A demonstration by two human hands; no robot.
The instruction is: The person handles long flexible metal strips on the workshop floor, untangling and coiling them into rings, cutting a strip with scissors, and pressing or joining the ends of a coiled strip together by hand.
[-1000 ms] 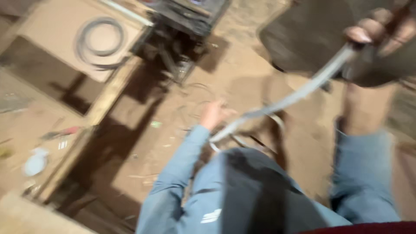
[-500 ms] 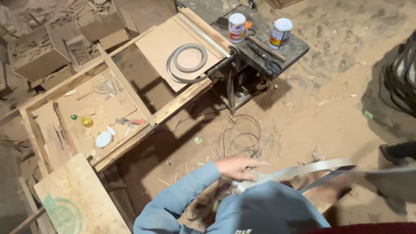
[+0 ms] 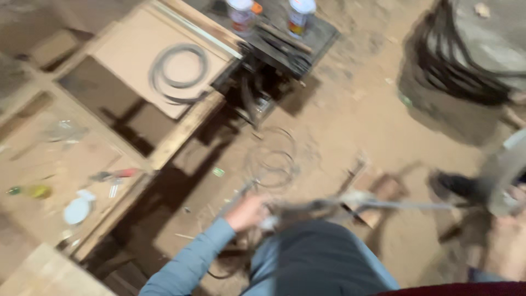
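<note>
The view is motion-blurred. My left hand [image 3: 247,211], in a light blue sleeve, is closed on the near end of a long pale flexible strip [image 3: 394,205], just above my knee [image 3: 323,257]. From there the strip runs level to the right and widens into a pale band [image 3: 507,170] at the frame's right edge. My right hand [image 3: 509,230] is a blur at that edge, and it seems to grip the band's end. Thin wire loops [image 3: 274,156] lie on the dirt floor beyond my left hand.
A wooden bench frame [image 3: 181,131] fills the left, with a grey coil [image 3: 178,71] on a board and a white dish [image 3: 78,208] lower down. Two cans [image 3: 241,13] stand on a dark machine table [image 3: 285,44]. A dark heap [image 3: 466,71] sits upper right; a shoe [image 3: 455,186] below it.
The strip has come down from a raised slant to a nearly level line by my knee. My right hand dropped from the top right to the lower right. The view swung.
</note>
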